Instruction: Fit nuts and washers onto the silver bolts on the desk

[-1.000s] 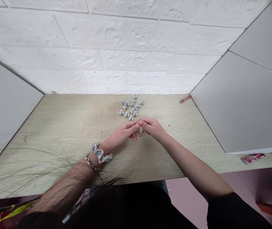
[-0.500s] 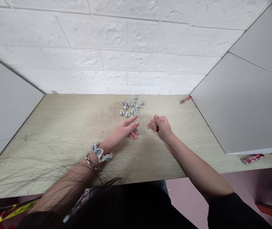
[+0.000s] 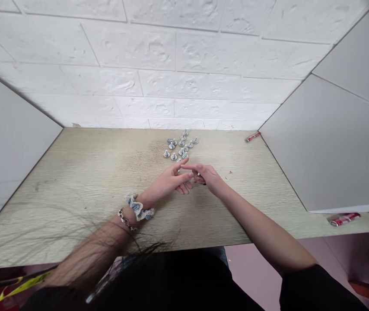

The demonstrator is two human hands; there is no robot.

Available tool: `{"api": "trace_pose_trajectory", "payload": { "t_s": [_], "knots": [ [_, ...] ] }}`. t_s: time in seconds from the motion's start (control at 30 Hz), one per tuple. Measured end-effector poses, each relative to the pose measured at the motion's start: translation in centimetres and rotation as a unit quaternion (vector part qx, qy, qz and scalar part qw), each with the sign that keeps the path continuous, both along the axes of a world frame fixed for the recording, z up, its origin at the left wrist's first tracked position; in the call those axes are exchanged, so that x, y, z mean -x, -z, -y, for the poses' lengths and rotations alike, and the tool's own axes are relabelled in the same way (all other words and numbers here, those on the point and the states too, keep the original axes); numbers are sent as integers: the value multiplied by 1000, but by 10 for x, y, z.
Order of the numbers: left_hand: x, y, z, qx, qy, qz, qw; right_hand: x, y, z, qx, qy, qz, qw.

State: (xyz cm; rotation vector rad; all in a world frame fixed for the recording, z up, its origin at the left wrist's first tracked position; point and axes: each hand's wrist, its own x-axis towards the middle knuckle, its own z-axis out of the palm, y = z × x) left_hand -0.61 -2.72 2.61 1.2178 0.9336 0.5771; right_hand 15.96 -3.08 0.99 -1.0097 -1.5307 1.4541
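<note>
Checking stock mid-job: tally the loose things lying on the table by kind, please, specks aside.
Metal screws: about 14, one partly hidden by the left hand
Red-and-silver cylinders: 2
Total: about 16
Whatever that hand or the right hand may hold is unclear, so uncounted.

No text, label, brand, number or sign can be read before you. Any print is too small to make out on the red-and-silver cylinder near the tabletop's back right corner, or on the second red-and-silver cylinder near its front right.
</note>
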Motion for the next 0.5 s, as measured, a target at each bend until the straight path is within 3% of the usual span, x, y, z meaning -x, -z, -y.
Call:
{"api": "trace_pose_trajectory", "payload": {
  "t_s": [0.13,0.33,0.5],
  "knots": [
    [2,-3,-3,-6,-61,28,998,-1,1,3,-13,-30,5,999],
    [8,-6,-11,17,-178,82,980,-7,2,1,-43,69,-63,995],
    [5,-7,-6,27,-118,65,991,-4,1,-2,-3,66,-82,994]
  ]
}}
